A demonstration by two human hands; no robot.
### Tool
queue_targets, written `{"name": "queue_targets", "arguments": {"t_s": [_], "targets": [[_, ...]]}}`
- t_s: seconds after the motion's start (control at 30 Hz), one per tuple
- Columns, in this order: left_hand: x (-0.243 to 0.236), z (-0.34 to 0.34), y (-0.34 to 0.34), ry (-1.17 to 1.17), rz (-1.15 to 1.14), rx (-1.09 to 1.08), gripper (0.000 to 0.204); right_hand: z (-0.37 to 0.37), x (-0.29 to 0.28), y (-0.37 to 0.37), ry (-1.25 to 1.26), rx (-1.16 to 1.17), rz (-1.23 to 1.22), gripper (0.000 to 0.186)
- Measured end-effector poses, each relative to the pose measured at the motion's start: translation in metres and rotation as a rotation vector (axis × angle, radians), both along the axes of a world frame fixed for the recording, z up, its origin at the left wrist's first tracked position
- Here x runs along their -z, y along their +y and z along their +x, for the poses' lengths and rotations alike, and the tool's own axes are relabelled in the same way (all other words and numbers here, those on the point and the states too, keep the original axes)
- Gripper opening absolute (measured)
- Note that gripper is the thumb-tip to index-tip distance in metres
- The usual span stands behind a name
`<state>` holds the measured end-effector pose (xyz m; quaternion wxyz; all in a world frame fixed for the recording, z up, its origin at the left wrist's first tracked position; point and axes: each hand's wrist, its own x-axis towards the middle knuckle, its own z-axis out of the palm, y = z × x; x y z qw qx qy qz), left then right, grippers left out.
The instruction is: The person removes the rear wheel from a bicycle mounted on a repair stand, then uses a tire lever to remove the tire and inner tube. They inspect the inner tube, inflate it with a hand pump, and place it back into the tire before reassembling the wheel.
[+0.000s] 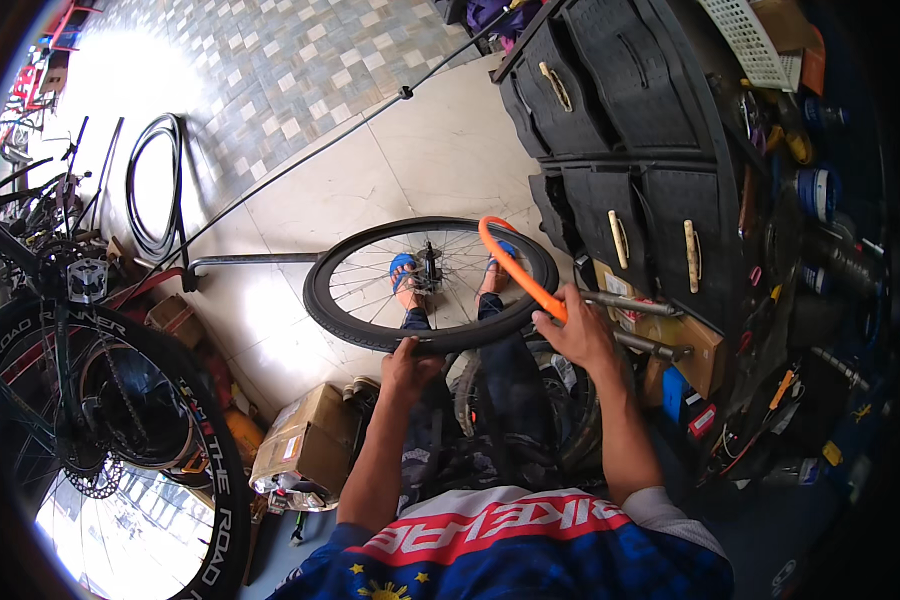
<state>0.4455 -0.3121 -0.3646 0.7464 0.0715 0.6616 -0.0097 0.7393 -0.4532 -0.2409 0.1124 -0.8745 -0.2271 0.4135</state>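
A spoked bicycle wheel with a black tyre [332,318] is held in front of my legs, with its hub [430,265] in the middle. My left hand [410,370] is closed on the near edge of the tyre, thumb on top. My right hand [578,330] grips the end of a bright orange flexible tube [520,270], beside the wheel's right edge. From there the tube runs over the tyre and bends round at the far right of the rim. Whether its far end sits inside the tyre I cannot tell.
Bicycles [65,340] stand on the left, near a coiled black hose [155,200] and a cardboard box [300,440]. A long thin pole [320,155] crosses ahead. On the right are a black drawer cabinet [630,120], metal tubes [630,302] and scattered tools.
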Motion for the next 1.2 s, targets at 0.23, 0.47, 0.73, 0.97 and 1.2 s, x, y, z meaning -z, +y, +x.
{"name": "queue_targets", "arguments": {"t_s": [0.23,0.47,0.73,0.97,1.2], "targets": [[-0.012,0.026,0.013,-0.104,0.061,-0.087,0.026,0.084,-0.053,0.037,-0.111,0.196,0.411,0.034],[-0.023,0.055,0.012,-0.265,0.178,-0.169,0.029,0.123,-0.121,0.123,-0.312,-0.052,0.586,0.032],[-0.013,0.086,0.008,-0.361,0.204,-0.198,0.021,0.023,-0.032,0.203,-0.562,-0.689,0.902,0.026],[-0.017,0.073,-0.008,-0.373,0.314,-0.214,0.011,-0.078,0.022,0.124,-0.237,-0.69,0.545,0.036],[-0.012,0.051,-0.022,-0.533,0.124,-0.322,0.018,-0.085,0.015,0.069,-0.035,-0.628,0.442,0.043]]}}
